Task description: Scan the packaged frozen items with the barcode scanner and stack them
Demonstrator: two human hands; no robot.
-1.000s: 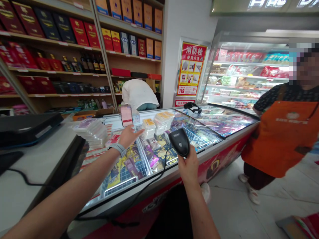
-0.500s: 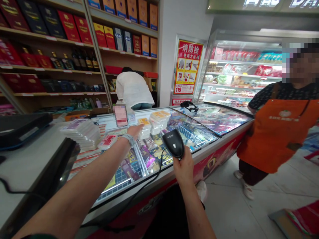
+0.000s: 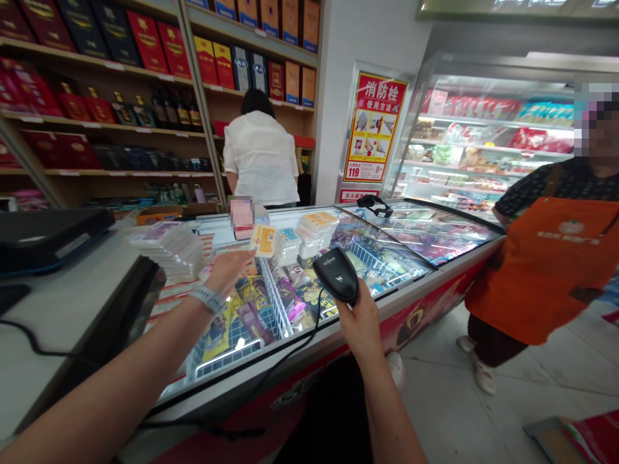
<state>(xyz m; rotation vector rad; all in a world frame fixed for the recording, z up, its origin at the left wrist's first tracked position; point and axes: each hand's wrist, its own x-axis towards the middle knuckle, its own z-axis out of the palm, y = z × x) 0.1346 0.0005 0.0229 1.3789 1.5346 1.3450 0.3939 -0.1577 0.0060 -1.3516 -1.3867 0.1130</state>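
Observation:
My left hand [image 3: 228,272] is closed on the near edge of a flat clear plastic pack with a yellow label [image 3: 264,240], lifted and tilted above the freezer glass. Just right of it, a short stack of packs with a blue label on top [image 3: 287,245] stands on the glass. Beside that is a taller stack with yellow labels [image 3: 316,233]. My right hand [image 3: 358,319] grips a black barcode scanner [image 3: 336,276] by its handle, its head over the front part of the freezer. The scanner's cable hangs down to the left.
The chest freezer [image 3: 387,298] has wire baskets of bagged goods under glass. Purple-labelled packs [image 3: 167,250] are stacked at left, near a phone [image 3: 242,217]. A black headset [image 3: 374,206] lies farther back. A person in white [image 3: 261,158] stands behind; another wears an orange apron [image 3: 541,270].
My left hand has taken the top yellow-labelled pack off the short stack and drawn it left, uncovering a blue label. The person in white has straightened up. The scanner stays in my right hand.

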